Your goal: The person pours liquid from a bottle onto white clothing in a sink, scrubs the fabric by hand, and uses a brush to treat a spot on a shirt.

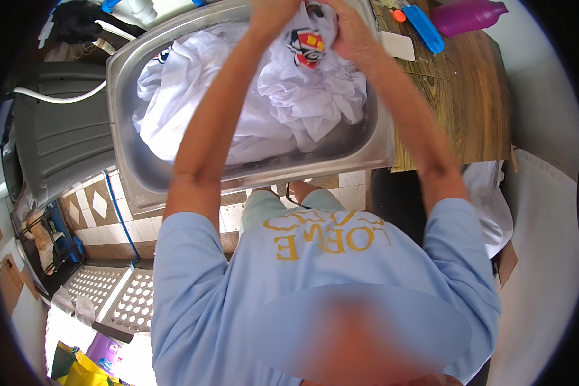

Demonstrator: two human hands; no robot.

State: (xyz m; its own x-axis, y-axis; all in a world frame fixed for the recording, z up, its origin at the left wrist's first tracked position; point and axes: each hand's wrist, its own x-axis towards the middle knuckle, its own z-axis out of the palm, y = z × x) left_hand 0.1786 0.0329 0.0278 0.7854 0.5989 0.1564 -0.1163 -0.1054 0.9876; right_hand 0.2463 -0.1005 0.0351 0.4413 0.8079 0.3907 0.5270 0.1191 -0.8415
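A metal sink basin (123,148) holds a heap of wet-looking white cloth (193,96). Over its far side, at the top edge of the view, my two hands grip one white garment (296,96) with a red, yellow and black print. My left hand (275,14) is closed on the garment's upper part, its fingers partly cut off by the picture's edge. My right hand (352,35) holds the same bunched fabric from the right side. The garment's lower folds rest on the other cloth in the basin.
To the right, a wooden counter (463,116) bears a purple bottle (469,16), a blue brush-like tool (423,29), a small orange ball-shaped thing (399,16) and a white flat piece (397,46). A dark grey ribbed plastic surface (64,128) and a white hose (58,98) lie left.
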